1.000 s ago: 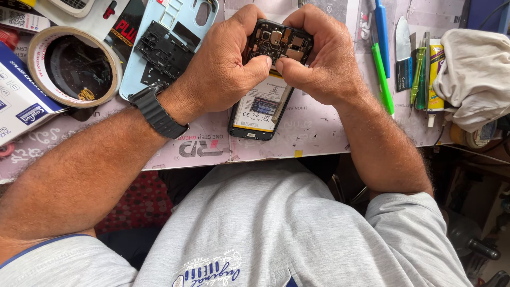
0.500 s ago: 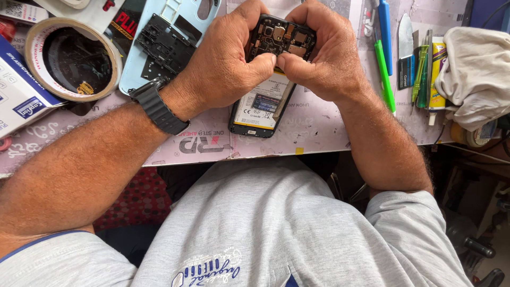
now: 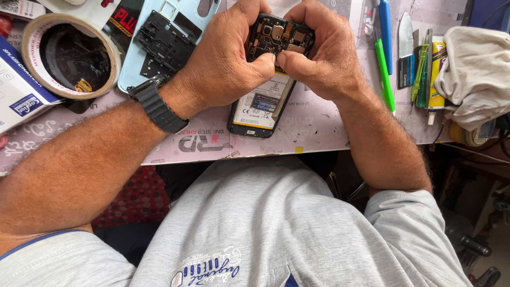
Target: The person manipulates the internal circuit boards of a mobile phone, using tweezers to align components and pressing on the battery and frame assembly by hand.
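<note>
An opened smartphone [image 3: 265, 101] lies on the work mat with its back off, showing the circuit board at the top and a white-labelled battery lower down. My left hand [image 3: 226, 61] grips its upper left side, thumb pressed onto the board. My right hand [image 3: 319, 53] grips the upper right side, thumb meeting the left thumb near the middle. A black watch [image 3: 158, 105] sits on my left wrist. The phone's top edge is hidden by my fingers.
A light blue back cover [image 3: 175, 32] with a black plastic frame [image 3: 164, 45] lies at left, beside a roll of tape [image 3: 74, 56] and a blue-white box [image 3: 18, 95]. At right are a green pen [image 3: 385, 72], a blue tool [image 3: 385, 26], small tools and a crumpled cloth [image 3: 475, 74].
Both hands keep their hold on the phone. The thumbs have shifted slightly on the circuit board; the view has drifted a little.
</note>
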